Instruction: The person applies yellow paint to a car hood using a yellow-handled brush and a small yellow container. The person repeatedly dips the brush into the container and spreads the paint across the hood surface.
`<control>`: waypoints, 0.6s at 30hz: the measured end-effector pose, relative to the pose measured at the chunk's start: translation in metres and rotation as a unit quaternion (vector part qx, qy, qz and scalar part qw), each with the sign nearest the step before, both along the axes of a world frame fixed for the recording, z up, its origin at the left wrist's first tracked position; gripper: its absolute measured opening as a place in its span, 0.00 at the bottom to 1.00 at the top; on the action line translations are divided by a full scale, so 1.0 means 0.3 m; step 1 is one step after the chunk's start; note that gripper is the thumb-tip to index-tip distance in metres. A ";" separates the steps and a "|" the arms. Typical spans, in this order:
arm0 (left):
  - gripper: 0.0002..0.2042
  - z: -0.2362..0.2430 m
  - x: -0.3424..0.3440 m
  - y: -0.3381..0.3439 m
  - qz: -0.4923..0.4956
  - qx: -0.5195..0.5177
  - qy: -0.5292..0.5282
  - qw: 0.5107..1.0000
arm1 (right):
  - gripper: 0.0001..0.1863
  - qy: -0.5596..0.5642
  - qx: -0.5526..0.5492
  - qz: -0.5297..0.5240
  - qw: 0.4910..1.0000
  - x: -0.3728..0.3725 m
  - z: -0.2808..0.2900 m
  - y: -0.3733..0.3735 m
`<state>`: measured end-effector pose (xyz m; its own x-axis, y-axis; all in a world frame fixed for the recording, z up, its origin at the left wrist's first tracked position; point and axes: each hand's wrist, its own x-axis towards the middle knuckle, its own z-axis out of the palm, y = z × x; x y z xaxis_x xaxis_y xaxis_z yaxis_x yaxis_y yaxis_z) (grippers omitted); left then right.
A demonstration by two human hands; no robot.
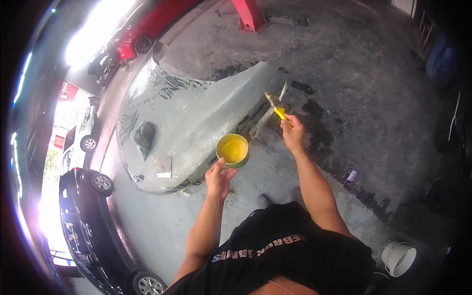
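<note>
My left hand point(219, 178) is closed round the lower side of a small round tub point(233, 149), yellow inside with a greenish outer wall. In my right hand point(294, 132) is a paintbrush point(279, 111) with a yellow handle, its worn bristles pointing up and away. The bristles are close to the right edge of a large grey curved panel point(196, 108), coated glossy in places with dark streaks; whether they touch it I cannot tell. The tub is in front of the panel's near edge. A grey crumpled cloth point(144, 137) and a flat pale square piece point(162, 165) lie on the panel.
A white bucket point(399, 259) lies at the lower right. Beyond the panel rises a red post point(249, 15) with its base on the stained concrete floor point(354, 64). A black car point(96, 236), a white car point(84, 132) and a red car point(147, 29) stand along the left.
</note>
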<state>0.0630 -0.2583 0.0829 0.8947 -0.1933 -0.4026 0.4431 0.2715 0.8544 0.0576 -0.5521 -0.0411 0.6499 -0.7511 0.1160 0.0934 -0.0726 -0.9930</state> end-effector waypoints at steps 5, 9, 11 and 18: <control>0.19 0.051 -0.021 0.098 0.008 0.009 -0.027 1.000 | 0.11 0.027 -0.041 -0.080 0.996 0.110 -0.151 0.067; 0.21 0.094 -0.065 0.143 0.038 0.029 -0.040 0.998 | 0.11 0.058 -0.063 -0.047 0.995 0.053 -0.177 0.128; 0.21 0.089 -0.075 0.168 0.050 0.042 -0.039 0.997 | 0.11 0.027 -0.063 -0.040 0.997 0.023 -0.148 0.099; 0.23 0.098 -0.079 0.170 0.070 0.066 -0.050 0.994 | 0.09 0.052 -0.046 -0.076 0.995 0.137 -0.062 -0.007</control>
